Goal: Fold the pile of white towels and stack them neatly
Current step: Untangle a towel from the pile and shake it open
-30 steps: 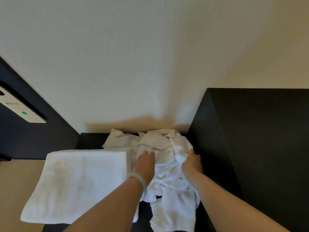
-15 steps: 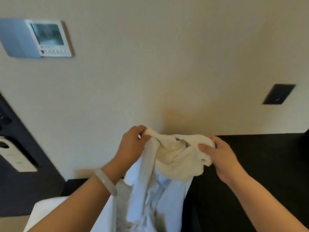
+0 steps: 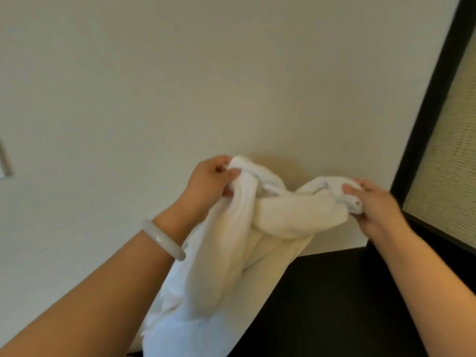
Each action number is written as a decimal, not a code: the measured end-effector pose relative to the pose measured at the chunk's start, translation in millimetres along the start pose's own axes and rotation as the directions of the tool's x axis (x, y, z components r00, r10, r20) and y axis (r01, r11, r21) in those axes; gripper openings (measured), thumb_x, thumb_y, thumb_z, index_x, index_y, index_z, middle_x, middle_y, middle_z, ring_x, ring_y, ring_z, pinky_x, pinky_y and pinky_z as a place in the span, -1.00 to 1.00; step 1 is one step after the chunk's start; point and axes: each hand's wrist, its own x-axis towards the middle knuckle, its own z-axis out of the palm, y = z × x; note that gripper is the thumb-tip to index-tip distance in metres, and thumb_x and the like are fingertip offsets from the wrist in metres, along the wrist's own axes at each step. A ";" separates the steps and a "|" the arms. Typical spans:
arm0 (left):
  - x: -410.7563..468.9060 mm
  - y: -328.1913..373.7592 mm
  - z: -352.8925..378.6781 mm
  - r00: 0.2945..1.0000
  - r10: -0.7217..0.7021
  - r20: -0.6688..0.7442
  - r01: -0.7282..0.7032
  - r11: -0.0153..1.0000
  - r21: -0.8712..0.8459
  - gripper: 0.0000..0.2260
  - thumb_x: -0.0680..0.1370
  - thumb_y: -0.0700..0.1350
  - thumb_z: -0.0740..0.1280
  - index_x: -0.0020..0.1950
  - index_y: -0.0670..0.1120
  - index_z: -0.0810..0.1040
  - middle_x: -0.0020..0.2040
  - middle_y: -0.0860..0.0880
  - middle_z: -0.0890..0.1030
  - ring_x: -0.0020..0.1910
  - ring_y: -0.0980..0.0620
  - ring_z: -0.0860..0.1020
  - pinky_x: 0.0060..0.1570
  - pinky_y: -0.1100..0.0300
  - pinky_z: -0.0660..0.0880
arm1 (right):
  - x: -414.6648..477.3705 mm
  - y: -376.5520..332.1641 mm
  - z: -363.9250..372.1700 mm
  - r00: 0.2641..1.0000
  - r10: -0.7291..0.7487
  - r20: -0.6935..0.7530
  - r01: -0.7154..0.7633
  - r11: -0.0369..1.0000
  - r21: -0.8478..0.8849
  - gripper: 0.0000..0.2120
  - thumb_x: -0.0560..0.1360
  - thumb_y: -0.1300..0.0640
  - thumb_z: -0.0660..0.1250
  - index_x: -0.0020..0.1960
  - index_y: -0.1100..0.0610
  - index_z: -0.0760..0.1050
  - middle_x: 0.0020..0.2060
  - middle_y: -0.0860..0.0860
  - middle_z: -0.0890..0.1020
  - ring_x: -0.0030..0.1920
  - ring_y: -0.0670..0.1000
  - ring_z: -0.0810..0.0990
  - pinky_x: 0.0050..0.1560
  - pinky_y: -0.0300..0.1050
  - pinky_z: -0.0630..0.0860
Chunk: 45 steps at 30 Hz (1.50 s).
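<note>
A crumpled white towel (image 3: 231,253) is held up in front of the cream wall. My left hand (image 3: 208,184) pinches its upper left edge. My right hand (image 3: 373,202) grips a bunched part of its upper right edge. Between the two hands the cloth is twisted and sags, and the rest hangs down to the bottom of the view. The folded towel and the rest of the pile are out of sight.
A dark cabinet top (image 3: 334,305) lies below the hanging towel on the right. A black-framed woven panel (image 3: 448,150) stands at the far right. The cream wall (image 3: 180,73) fills the background. A pale bangle (image 3: 164,239) sits on my left wrist.
Both hands lifted the towel off the pile and raised it. They have since moved apart, stretching the top edge. The camera has tilted up, so the folded towel is gone from view.
</note>
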 end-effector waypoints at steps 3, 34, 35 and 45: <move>1.5 -57.0 69.9 0.982 -0.187 0.038 0.182 0.978 0.103 -0.91 0.58 -0.29 0.34 0.02 -0.14 0.61 -0.25 -0.08 0.54 -0.40 0.08 0.53 -0.22 0.06 0.62 | 34.8 64.4 -55.2 0.980 0.199 0.003 -0.198 0.976 -0.091 -0.86 0.55 0.32 0.35 0.10 0.22 0.55 -0.02 0.22 0.65 -0.09 0.15 0.63 -0.06 0.05 0.58; 12.1 -35.3 167.1 0.999 -0.049 0.002 0.046 0.953 0.300 -0.71 0.47 -0.02 0.48 0.13 0.25 0.59 -0.01 0.18 0.67 -0.02 0.26 0.62 0.09 0.23 0.51 | 152.6 31.5 -166.0 0.943 -0.199 0.267 0.325 0.723 -0.610 -0.96 0.54 0.11 0.42 -0.08 0.02 0.64 -0.24 0.00 0.67 -0.16 0.02 0.61 -0.14 -0.09 0.48; 24.9 -14.6 170.1 1.000 0.006 -0.019 0.000 0.953 0.302 -0.69 0.46 -0.02 0.48 0.19 0.19 0.60 0.03 0.13 0.68 0.01 0.20 0.63 0.12 0.22 0.51 | 160.4 5.4 -171.2 0.927 -0.239 0.287 0.367 0.732 -0.574 -0.95 0.53 0.10 0.43 -0.11 0.02 0.63 -0.27 -0.01 0.65 -0.21 0.00 0.59 -0.20 -0.13 0.45; -8.1 -86.6 151.6 0.890 -0.440 -0.120 0.378 0.564 0.734 -0.64 0.57 0.07 0.37 0.28 -0.10 0.60 0.22 -0.12 0.62 0.23 -0.11 0.54 0.17 0.13 0.37 | 160.4 93.5 -217.5 0.580 0.468 0.667 0.425 0.525 -0.738 -0.30 0.22 -0.41 0.51 0.29 -0.28 0.40 0.30 -0.18 0.53 0.34 -0.13 0.47 0.42 -0.13 0.34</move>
